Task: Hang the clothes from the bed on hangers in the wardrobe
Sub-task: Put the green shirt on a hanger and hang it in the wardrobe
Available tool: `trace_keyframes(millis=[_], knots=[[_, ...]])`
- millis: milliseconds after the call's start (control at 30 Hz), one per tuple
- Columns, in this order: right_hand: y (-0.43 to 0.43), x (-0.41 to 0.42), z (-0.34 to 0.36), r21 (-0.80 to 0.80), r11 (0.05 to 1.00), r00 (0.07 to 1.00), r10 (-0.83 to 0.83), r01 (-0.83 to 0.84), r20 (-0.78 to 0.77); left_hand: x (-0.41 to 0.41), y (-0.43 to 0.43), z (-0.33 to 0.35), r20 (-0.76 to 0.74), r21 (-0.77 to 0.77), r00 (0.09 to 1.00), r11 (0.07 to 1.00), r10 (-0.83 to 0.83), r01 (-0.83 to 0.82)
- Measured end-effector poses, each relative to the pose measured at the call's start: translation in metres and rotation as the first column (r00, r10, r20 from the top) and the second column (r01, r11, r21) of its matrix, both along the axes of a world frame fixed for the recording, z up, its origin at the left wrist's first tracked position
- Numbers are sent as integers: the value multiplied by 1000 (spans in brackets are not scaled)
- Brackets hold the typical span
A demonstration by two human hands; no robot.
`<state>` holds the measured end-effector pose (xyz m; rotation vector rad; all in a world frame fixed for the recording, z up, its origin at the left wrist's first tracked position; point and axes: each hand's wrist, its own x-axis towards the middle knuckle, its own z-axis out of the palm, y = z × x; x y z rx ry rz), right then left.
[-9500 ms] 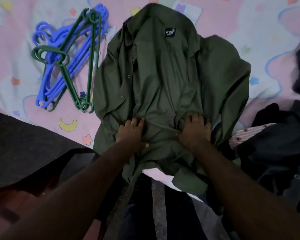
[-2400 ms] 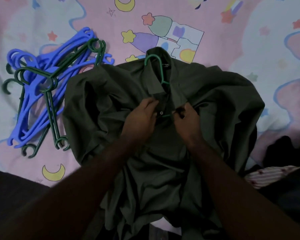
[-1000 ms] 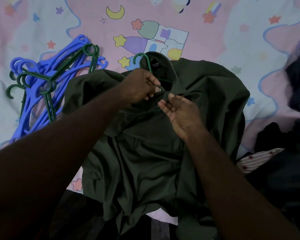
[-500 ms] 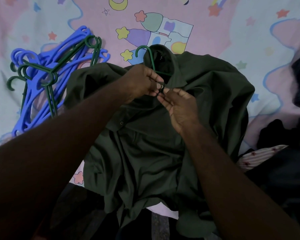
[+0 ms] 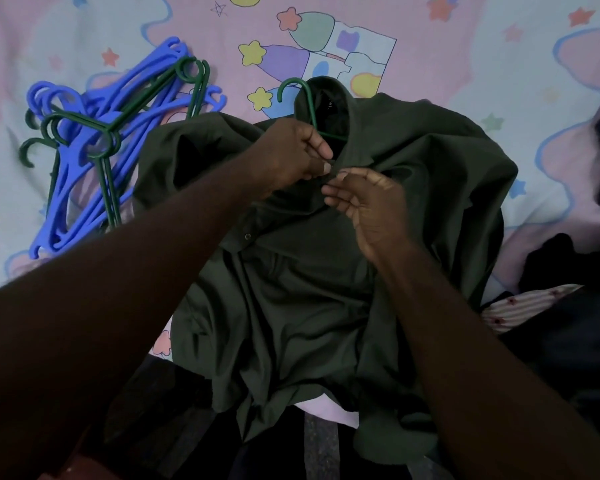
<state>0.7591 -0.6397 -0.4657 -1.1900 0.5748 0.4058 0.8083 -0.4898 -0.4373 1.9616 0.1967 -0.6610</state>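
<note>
I look down on the bed (image 5: 499, 46), whose cartoon-print sheet carries everything. The green shirt (image 5: 309, 289), the piece in hand, lies flat across the middle with its collar away from me and its hem spilling over the near edge of the bed. I judge it lies flat so the front can be closed without the cloth sliding off its support. Right of the shirt, touching its sleeve, sits a heap of dark clothes (image 5: 568, 306) not yet hung. Left of the shirt, just beside its shoulder, lies a pile of blue and green hangers (image 5: 118, 133). Inside the shirt sits one green hanger (image 5: 293, 88), its hook poking out past the collar onto bare sheet.

My left hand (image 5: 291, 154) pinches the shirt's front edge just below the collar. My right hand (image 5: 368, 202) meets it there, thumb and forefinger nipping the opposite edge. I take this as fastening the top, so the shirt stays on the hanger when lifted. A lower button (image 5: 247, 236) is unfastened.

Beyond the shirt's collar the sheet is open, giving room to grasp the hook and lift. The left side is tight against the hanger pile.
</note>
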Motion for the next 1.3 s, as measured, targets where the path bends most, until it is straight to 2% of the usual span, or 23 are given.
trace_keyframes(millis=[67,133,233,333,400,500,567,633,700,767,833,900,967,1100,1133,1200,1267,1300], knots=[[-2,0,0,12,1000,1000,21,-22,11,0,1,0,2,-2,1000,1000,-13,13],[-2,0,0,-46,998,999,43,-42,20,0,0,0,0,3,1000,1000,-18,18],[2,1,1,-194,980,996,63,-51,59,-1,-3,0,-5,-10,1000,1000,6,-6],[5,1,-1,-386,922,989,90,-38,117,-1,-6,-1,-16,-44,999,998,51,-52],[9,0,-3,-520,854,983,115,-23,144,-3,-8,-3,-35,-76,996,993,83,-86],[12,-4,-4,-730,683,958,201,12,204,-8,-10,-4,-73,-145,991,982,114,-124],[15,-5,-2,-833,552,930,285,39,232,-11,-11,-7,-40,-113,995,989,91,-95],[18,-7,-3,-878,476,912,333,56,239,-13,-9,-8,-10,-86,996,992,92,-93],[20,-7,-3,-863,502,905,341,52,253,-13,-6,-9,-20,-102,995,989,103,-104],[19,-6,-2,-787,616,915,303,25,266,-12,-2,-8,-62,-154,994,983,94,-102],[14,-2,0,-623,781,951,219,-36,220,-10,2,-7,-104,-202,993,976,61,-81],[10,1,3,-388,917,982,144,-87,122,-8,5,-7,-119,-220,993,974,23,-49],[8,5,5,-232,965,990,135,-123,36,-5,5,-6,-105,-194,994,981,-13,-8],[3,16,7,-74,987,990,137,-140,-39,3,4,-5,-75,-176,997,984,-34,20],[2,20,6,-83,987,990,135,-138,-33,6,3,-7,-26,-138,999,990,-31,27],[0,29,3,-193,976,994,106,-104,-3,11,2,-13,168,9,985,999,36,-38],[-8,37,-4,-385,922,996,74,-49,50,12,1,-23,348,87,913,962,215,-259],[-14,39,-8,-510,859,991,101,-39,93,9,1,-27,393,89,866,925,308,-369]])
